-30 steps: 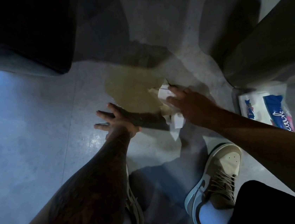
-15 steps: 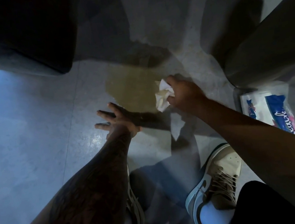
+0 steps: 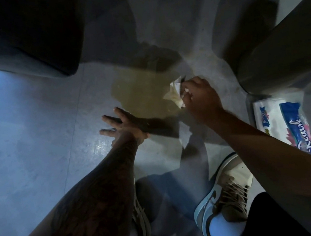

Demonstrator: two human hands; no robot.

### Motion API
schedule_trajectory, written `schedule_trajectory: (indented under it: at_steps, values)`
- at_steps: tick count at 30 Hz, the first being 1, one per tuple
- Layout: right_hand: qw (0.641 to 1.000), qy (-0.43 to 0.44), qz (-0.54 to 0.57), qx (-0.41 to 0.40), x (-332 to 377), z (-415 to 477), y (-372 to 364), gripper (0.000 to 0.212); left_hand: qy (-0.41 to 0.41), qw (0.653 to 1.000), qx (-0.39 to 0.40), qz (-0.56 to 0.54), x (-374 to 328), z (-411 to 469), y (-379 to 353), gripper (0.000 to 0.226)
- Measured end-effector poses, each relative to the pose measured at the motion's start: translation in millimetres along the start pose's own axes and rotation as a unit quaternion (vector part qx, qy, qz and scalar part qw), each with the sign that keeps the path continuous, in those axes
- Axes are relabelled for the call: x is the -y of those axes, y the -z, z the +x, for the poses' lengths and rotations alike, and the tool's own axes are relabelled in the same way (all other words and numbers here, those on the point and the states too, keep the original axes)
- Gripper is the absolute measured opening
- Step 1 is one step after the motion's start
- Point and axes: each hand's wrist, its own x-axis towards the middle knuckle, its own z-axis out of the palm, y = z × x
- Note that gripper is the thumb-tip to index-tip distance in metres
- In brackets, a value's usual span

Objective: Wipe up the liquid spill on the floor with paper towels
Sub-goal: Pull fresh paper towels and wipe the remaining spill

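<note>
A yellowish puddle [image 3: 144,94] lies on the grey floor [image 3: 36,131] in the middle of the head view. My right hand [image 3: 200,97] grips a crumpled white paper towel [image 3: 175,94], partly stained yellow, at the puddle's right edge. My left hand [image 3: 122,124] is pressed flat on the floor just below and left of the puddle, fingers spread, holding nothing.
A white and blue pack of paper towels [image 3: 283,126] lies on the floor at right. A grey bin [image 3: 283,52] stands behind it. Dark furniture [image 3: 21,36] fills the upper left. My two sneakers [image 3: 223,195] are planted near the bottom centre.
My right hand bunched up the flat towel and moved it up and right along the puddle's edge. The left hand stayed planted.
</note>
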Motion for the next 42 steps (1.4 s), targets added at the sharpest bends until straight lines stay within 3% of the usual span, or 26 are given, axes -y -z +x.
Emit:
schedule_trajectory:
  at_steps: [2,5,9,11,15,17,23,26,29,33,37,42]
  values:
    - [0.999,0.039,0.006,-0.005,-2,-5,4,0.030,-0.001,1.000,-0.002,0.000,1,0,0,0.138]
    - [0.990,0.103,-0.035,0.089,-17,-5,-8,0.044,0.001,1.000,0.001,0.001,-3,2,-2,0.140]
    - [0.973,0.108,-0.085,0.186,-24,3,-17,0.049,0.059,0.998,0.004,-0.028,-6,4,-1,0.145]
    - [0.975,0.082,-0.078,0.192,-13,10,-11,0.043,0.021,1.000,0.005,-0.013,-5,4,-3,0.142]
    - [0.973,0.016,-0.033,0.227,-4,22,-7,0.036,0.089,0.995,0.008,-0.045,-12,4,0,0.149]
    - [0.969,0.010,0.009,0.246,-5,26,-2,0.038,0.067,0.994,0.033,-0.075,-10,5,0,0.146]
    - [0.988,-0.077,0.046,0.123,-18,27,1,0.036,0.062,0.994,0.044,-0.073,-10,2,5,0.142]
    - [0.988,-0.103,0.043,0.108,-18,1,-10,0.035,0.083,0.994,0.017,-0.065,-16,-1,6,0.135]
    - [0.987,-0.108,0.047,0.107,-12,-10,-17,0.034,0.074,0.995,0.033,-0.060,-15,-2,7,0.143]
    - [0.970,-0.148,0.125,0.146,-7,-3,-11,0.026,0.020,1.000,0.022,-0.005,-4,0,4,0.142]
    - [0.942,-0.219,0.242,0.072,-1,0,-5,0.024,0.066,0.995,0.033,-0.061,-12,-1,8,0.142]
    - [0.962,-0.224,0.130,0.090,-16,-17,-19,0.023,0.068,0.994,0.047,-0.067,-11,0,7,0.144]
